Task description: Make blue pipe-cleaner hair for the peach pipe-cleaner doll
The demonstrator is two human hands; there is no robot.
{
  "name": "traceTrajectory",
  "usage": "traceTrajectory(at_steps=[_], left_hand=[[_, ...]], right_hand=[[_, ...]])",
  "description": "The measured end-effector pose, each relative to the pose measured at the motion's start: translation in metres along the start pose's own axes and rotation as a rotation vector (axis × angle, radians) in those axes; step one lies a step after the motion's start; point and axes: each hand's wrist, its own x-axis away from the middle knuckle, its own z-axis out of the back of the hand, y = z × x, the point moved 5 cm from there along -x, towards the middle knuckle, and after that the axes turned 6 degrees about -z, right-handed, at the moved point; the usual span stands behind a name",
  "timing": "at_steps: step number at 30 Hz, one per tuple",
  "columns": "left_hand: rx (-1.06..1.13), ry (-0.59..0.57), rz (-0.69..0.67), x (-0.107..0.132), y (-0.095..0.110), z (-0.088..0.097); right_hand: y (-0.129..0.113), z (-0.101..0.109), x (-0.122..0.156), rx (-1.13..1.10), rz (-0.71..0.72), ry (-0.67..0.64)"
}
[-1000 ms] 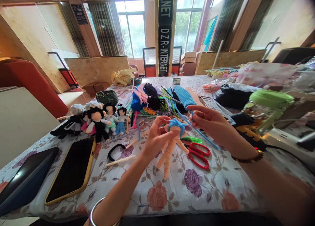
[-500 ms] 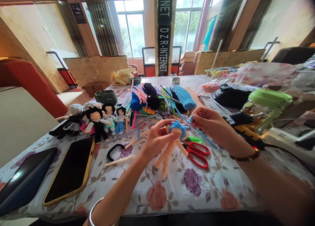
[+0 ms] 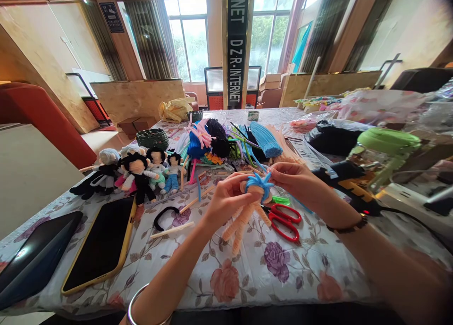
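My left hand [image 3: 223, 200] is closed around a small peach pipe-cleaner doll [image 3: 244, 216], gripping it at the head and body above the floral tablecloth [image 3: 247, 273]. The doll has spiky blue hair [image 3: 259, 182]. My right hand [image 3: 295, 179] pinches a blue pipe cleaner right against that blue hair, fingers pressed together. The doll's legs hang down toward the table. Red scissors [image 3: 285, 220] lie just beneath my right wrist.
Finished dolls [image 3: 138, 171] sit at the left beside a green basket [image 3: 153, 138]. A yellow-cased phone [image 3: 101, 245] and a dark tablet [image 3: 35, 256] lie near left. Bundles of pipe cleaners [image 3: 230, 143] fill the middle. A glue gun [image 3: 341, 174] and green-lidded jar [image 3: 384, 150] stand right.
My right hand has moved left and down, bringing the blue pipe cleaner in against the doll's hair. The left hand keeps holding the doll almost in place.
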Motion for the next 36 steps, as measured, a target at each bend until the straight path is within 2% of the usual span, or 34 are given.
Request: traceTrajectory(at_steps=[11, 23, 30, 36], left_hand=[[0.119, 0.047, 0.127, 0.0015, -0.0064, -0.0005], [0.102, 0.055, 0.158, 0.0031, -0.0041, -0.0020], [0.079, 0.015, 0.181, 0.0038, -0.0089, -0.0007], [0.046, 0.024, 0.153, 0.0042, -0.0071, 0.0000]], right_hand=[[0.0021, -0.0072, 0.0017, -0.104, -0.069, 0.017], [0.0050, -0.0067, 0.0007, -0.133, 0.031, 0.038], [0.0035, -0.0041, 0.0004, -0.110, 0.056, 0.079], [0.0029, 0.0002, -0.0006, -0.077, 0.075, 0.116]])
